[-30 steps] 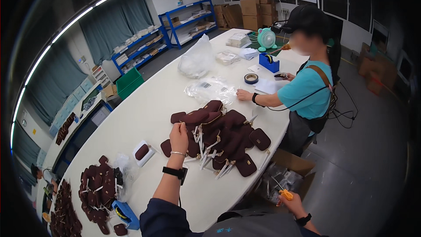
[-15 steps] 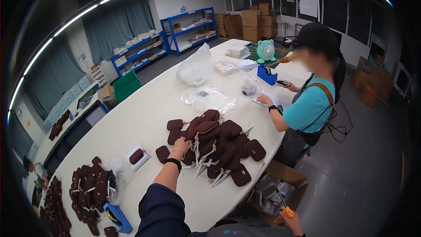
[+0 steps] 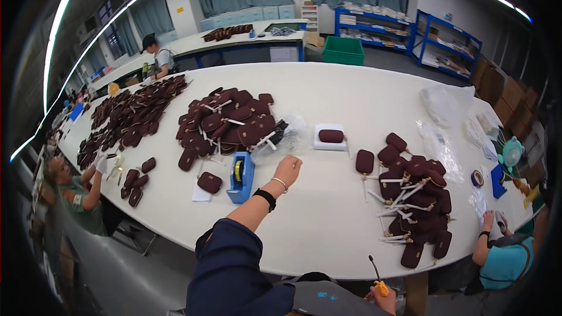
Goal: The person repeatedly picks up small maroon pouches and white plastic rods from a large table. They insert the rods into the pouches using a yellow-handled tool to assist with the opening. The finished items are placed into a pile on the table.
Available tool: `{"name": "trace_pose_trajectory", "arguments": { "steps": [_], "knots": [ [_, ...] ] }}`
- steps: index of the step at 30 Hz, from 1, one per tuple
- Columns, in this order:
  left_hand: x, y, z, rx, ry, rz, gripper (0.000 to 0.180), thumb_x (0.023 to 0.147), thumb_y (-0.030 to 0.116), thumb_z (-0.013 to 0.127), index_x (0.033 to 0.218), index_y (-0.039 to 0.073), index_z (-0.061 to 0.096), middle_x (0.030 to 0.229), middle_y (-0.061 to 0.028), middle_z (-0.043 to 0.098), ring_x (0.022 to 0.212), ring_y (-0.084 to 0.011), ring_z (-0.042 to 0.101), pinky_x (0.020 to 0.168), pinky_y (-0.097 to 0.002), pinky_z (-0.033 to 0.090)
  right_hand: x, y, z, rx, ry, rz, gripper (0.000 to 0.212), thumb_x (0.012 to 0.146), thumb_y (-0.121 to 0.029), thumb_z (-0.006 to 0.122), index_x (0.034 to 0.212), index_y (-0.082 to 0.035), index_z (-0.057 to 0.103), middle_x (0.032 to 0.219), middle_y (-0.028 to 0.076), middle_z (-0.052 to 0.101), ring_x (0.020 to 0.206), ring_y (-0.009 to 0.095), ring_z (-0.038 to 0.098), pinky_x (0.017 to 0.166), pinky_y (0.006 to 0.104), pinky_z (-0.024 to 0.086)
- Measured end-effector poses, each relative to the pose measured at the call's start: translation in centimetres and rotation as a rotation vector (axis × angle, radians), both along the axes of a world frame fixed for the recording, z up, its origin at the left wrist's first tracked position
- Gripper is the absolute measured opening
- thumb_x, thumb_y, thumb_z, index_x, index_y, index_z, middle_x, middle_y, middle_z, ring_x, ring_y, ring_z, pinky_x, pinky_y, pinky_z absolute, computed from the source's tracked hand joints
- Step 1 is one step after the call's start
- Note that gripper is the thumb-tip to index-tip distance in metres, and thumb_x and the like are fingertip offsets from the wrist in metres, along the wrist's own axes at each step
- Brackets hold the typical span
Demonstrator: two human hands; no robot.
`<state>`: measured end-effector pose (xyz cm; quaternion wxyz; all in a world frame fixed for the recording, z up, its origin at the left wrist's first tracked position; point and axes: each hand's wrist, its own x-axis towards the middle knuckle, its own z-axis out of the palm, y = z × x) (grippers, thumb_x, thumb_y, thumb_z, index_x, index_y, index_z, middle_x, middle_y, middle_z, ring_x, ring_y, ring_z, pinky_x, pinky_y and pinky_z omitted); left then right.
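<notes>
The left hand (image 3: 288,169), fingers loosely curled and empty, hovered just right of the blue tape dispenser (image 3: 240,177) on the bench (image 3: 328,222), best lowered slowly, while the right hand (image 3: 386,298) gripped an orange-handled tool (image 3: 378,281) below it.

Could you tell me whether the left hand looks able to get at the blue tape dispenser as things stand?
Probably yes: the left hand hovers over the white table, just right of the blue tape dispenser, with nothing between them.
</notes>
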<state>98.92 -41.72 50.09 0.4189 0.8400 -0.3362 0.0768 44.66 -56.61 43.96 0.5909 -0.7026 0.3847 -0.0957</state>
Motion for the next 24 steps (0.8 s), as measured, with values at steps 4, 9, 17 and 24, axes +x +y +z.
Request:
{"name": "trace_pose_trajectory", "arguments": {
  "steps": [4, 9, 17, 24],
  "knots": [
    [4.6, 12.2, 0.0, 0.082, 0.012, 0.272, 0.02, 0.087, 0.017, 0.055, 0.083, 0.001, 0.066, 0.087, -0.0199, 0.064, 0.087, -0.0369, 0.06, 0.078, -0.0417, 0.048, 6.3, 2.3, 4.9, 0.117, 0.092, 0.214, 0.017, 0.086, -0.018, 0.065, 0.082, -0.002, 0.064, 0.066, 0.003, 0.061, 0.057, 0.011, 0.055, 0.052, 0.0258, 0.042],
    [11.1, 21.5, -1.3, 0.089, 0.129, 0.478, 0.02, 0.086, 0.016, 0.053, 0.088, 0.002, 0.068, 0.092, -0.0204, 0.065, 0.087, -0.0373, 0.062, 0.079, -0.0424, 0.049, 11.0, 4.9, 7.0, 0.2, 0.151, 0.22, 0.019, 0.085, -0.019, 0.066, 0.081, -0.001, 0.064, 0.068, 0.004, 0.062, 0.061, 0.011, 0.055, 0.055, 0.0265, 0.043],
    [24.1, 23.0, -1.0, 0.135, 0.08, 0.591, 0.024, 0.086, 0.013, 0.051, 0.103, 0.005, 0.067, 0.101, -0.0221, 0.063, 0.095, -0.0367, 0.061, 0.086, -0.0421, 0.048, 11.5, 5.8, 2.4, 0.101, 0.204, 0.124, 0.018, 0.085, -0.016, 0.067, 0.098, -0.003, 0.065, 0.071, 0.002, 0.062, 0.065, 0.01, 0.056, 0.058, 0.0263, 0.046],
    [31.6, 17.5, 0.8, 0.529, -0.003, 0.588, 0.025, 0.089, 0.013, 0.049, 0.11, 0.007, 0.061, 0.107, -0.0176, 0.061, 0.102, -0.0377, 0.057, 0.085, -0.0451, 0.049, 15.4, 7.8, 6.7, 0.099, 0.287, 0.044, 0.026, 0.085, -0.015, 0.067, 0.107, -0.003, 0.065, 0.075, 0.0, 0.061, 0.069, 0.008, 0.054, 0.06, 0.0259, 0.046]
  ]
}}
